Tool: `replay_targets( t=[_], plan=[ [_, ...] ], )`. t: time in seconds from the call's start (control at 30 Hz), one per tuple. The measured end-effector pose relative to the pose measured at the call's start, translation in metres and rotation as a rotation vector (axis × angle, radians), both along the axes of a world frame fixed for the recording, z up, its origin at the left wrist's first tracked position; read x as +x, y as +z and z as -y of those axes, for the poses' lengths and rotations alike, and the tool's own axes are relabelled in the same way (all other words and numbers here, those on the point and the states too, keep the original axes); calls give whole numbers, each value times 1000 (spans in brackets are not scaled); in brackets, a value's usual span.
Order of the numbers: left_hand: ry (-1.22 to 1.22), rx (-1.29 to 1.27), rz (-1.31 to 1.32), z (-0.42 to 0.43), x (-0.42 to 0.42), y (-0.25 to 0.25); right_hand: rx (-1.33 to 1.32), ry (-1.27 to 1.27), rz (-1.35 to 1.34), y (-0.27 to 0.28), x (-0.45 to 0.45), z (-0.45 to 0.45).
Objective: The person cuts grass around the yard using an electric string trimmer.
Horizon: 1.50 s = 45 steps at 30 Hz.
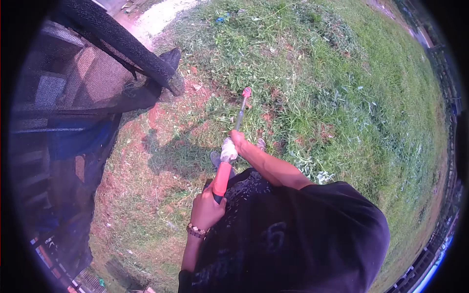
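Note:
A long-handled tool with a red grip section (222, 179), a grey metal shaft (240, 119) and a small red head (246, 92) reaches forward over the grass. My left hand (207, 210), with a beaded bracelet at the wrist, is wrapped round the black rear end of the handle. Farther up, my right hand (236, 140) is closed round the shaft, just ahead of a white wrapping (228, 150). The tool's head is over low grass and weeds (273, 83); whether it touches them I cannot tell.
Dark netting (93, 97) hangs over a frame on the left, with a dark-wrapped pole (122, 46) slanting across its top. My shoes (215, 157) show beneath me. Reddish soil (156, 117) lies beside the netting. A blue scrap (220, 20) lies in the grass ahead.

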State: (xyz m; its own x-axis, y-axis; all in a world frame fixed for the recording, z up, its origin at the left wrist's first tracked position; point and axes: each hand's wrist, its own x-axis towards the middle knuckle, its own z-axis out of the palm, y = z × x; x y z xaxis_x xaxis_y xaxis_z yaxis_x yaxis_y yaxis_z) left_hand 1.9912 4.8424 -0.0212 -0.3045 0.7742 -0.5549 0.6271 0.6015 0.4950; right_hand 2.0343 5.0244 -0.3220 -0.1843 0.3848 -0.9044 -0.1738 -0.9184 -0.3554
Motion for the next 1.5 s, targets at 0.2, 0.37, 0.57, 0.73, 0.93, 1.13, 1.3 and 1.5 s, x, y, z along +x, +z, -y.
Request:
replay_targets(
  t=[0.2,0.37,0.57,0.73,0.93,1.13,1.3,1.5],
  plan=[
    [58,-51,48,26,-8,-3,-187,20,58,-7,-16,20],
    [-207,57,7,19,-2,-42,-290,-12,-55,-61,29,10],
    [-483,-95,-76,-11,-23,-32,-363,-43,-297,-36,59,2],
    [-557,-41,-27,-12,-41,-20,-285,-161,-233,-32,52,12],
    [-578,90,185,-19,-65,-35,-229,-279,-102,-35,92,6],
    [-668,242,342,-36,-78,-50,-60,-647,174,-4,151,4],
    [-739,217,294,-58,-100,-58,-3,-853,184,-13,179,26],
    [-798,294,301,-74,-95,-87,-105,-996,348,22,194,48]
  ],
)
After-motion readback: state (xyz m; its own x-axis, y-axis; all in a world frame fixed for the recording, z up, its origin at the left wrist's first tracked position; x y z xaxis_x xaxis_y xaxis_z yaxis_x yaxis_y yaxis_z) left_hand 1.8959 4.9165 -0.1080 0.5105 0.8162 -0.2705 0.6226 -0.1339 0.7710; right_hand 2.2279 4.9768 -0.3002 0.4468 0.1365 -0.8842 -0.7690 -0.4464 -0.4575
